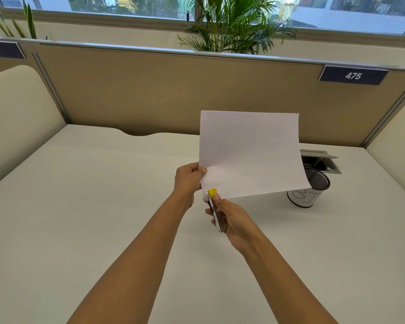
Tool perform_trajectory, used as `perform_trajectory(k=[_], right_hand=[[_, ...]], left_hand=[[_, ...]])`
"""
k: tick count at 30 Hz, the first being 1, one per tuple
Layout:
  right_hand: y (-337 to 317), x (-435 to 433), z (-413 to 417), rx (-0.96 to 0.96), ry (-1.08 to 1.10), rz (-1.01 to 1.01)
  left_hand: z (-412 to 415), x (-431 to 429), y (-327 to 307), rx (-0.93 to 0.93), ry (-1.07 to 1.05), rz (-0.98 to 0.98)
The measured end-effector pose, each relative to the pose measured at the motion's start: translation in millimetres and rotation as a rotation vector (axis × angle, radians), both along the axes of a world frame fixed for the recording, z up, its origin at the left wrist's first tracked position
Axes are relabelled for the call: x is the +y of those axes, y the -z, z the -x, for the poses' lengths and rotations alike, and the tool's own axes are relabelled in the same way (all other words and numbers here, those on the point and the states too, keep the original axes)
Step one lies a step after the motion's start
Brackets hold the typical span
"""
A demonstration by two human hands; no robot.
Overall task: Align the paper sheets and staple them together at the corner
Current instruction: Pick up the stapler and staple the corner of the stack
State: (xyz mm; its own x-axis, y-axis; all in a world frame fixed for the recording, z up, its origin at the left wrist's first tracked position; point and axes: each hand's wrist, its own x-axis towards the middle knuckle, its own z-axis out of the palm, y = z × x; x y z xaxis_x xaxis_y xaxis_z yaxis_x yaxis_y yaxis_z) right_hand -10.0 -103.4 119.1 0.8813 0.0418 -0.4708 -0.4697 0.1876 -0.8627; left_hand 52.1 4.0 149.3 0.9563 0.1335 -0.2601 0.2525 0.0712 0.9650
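White paper sheets point(249, 153) are held up in the air above the desk, blank side toward me. My left hand point(188, 180) pinches their left edge near the bottom, thumb on the front. My right hand point(232, 218) grips a small stapler point(216, 210) with a yellow tip. The stapler's jaw sits over the bottom left corner of the sheets, just below my left thumb. How many sheets there are cannot be told.
A black mesh pen cup point(310, 189) with a white paper band stands on the white desk point(91, 206) at the right, below the sheets. Behind it is an open cable hatch point(323, 161). A tan partition point(150, 90) closes the back.
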Motion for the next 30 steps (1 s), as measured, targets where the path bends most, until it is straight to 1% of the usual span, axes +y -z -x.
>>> perform_trajectory(k=[13, 16, 21, 24, 26, 30], right_hand=[[-0.3, 8.4, -1.2, -0.036, 0.047, 0.169], [-0.3, 7.7, -1.1, -0.040, 0.046, 0.122], [1.5, 3.0, 0.9, -0.020, 0.025, -0.130], [1.8, -0.5, 1.4, -0.017, 0.009, -0.200], [2.7, -2.3, 1.7, -0.030, 0.008, -0.185], [8.5, -8.7, 3.3, -0.110, -0.001, -0.044]], left_hand=[[-3.3, -1.1, 3.4, -0.003, -0.003, 0.015], [-5.2, -0.8, 3.1, -0.003, -0.005, 0.000], [-8.9, 1.5, 2.4, -0.004, 0.012, 0.017], [-9.8, 0.9, -0.3, 0.007, 0.027, 0.009], [-11.1, 1.6, -0.5, 0.007, 0.034, 0.010], [-13.6, 5.1, -1.8, -0.005, 0.046, 0.021]])
